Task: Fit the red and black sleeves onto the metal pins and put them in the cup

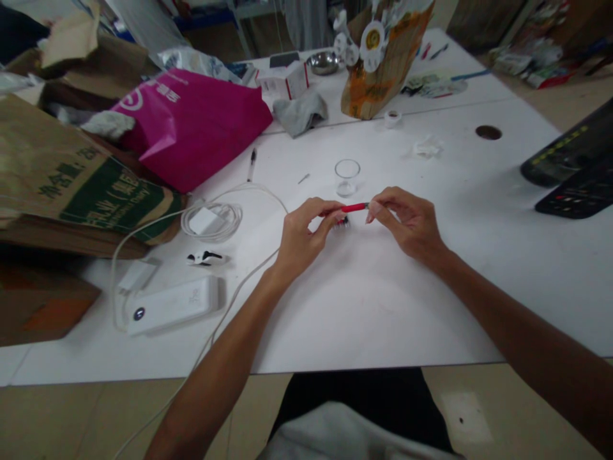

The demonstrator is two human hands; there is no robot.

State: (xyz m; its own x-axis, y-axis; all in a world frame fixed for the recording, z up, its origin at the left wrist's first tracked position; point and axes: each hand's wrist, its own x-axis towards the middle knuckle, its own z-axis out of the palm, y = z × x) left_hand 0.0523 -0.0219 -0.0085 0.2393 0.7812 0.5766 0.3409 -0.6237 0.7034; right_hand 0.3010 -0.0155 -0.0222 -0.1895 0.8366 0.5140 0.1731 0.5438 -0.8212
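Observation:
A slim red pen (354, 207) is held level between my two hands above the white table (373, 306). My left hand (309, 230) pinches its left end between thumb and fingers. On the darker right end, the fingertips of my right hand (405, 220) are closed. Just below the pen lies a small red and dark thing (343, 222), partly hidden by my left fingers and too small to name. Behind the hands stands a clear glass cup (347, 182). A short thin grey piece (304, 178) rests to its left.
Left are a white power bank (175, 305), a coiled cable (230, 223), a clip-like white and black item (205, 257), a pen (251, 165) and a magenta bag (201, 121). Farther back are a grey cloth (301, 114) and tape roll (393, 119). A dark cylinder (569, 147) stands right.

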